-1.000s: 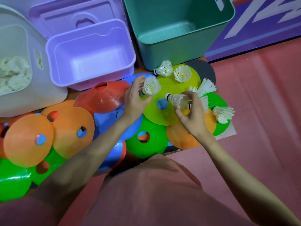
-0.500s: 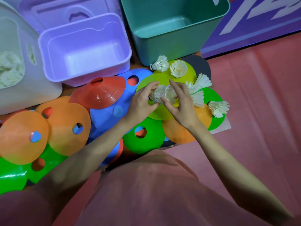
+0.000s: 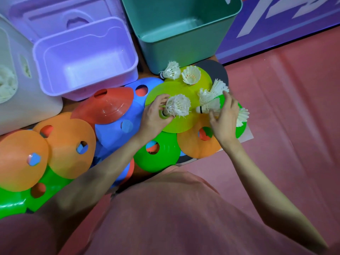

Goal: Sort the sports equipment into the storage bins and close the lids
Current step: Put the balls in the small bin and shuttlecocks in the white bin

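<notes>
We hold stacked shuttlecocks (image 3: 176,106) in our left hand (image 3: 154,118) while our right hand (image 3: 223,117) pinches another shuttlecock (image 3: 208,107), cork pointing left toward them.

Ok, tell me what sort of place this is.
Probably a sports hall or gym floor: a red court mat, badminton shuttlecocks scattered over flat training disc cones, and open storage bins for sorting them.

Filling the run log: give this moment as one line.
left hand: holds shuttlecocks | right hand: gripping shuttlecock | purple bin, teal bin: open, empty
</notes>
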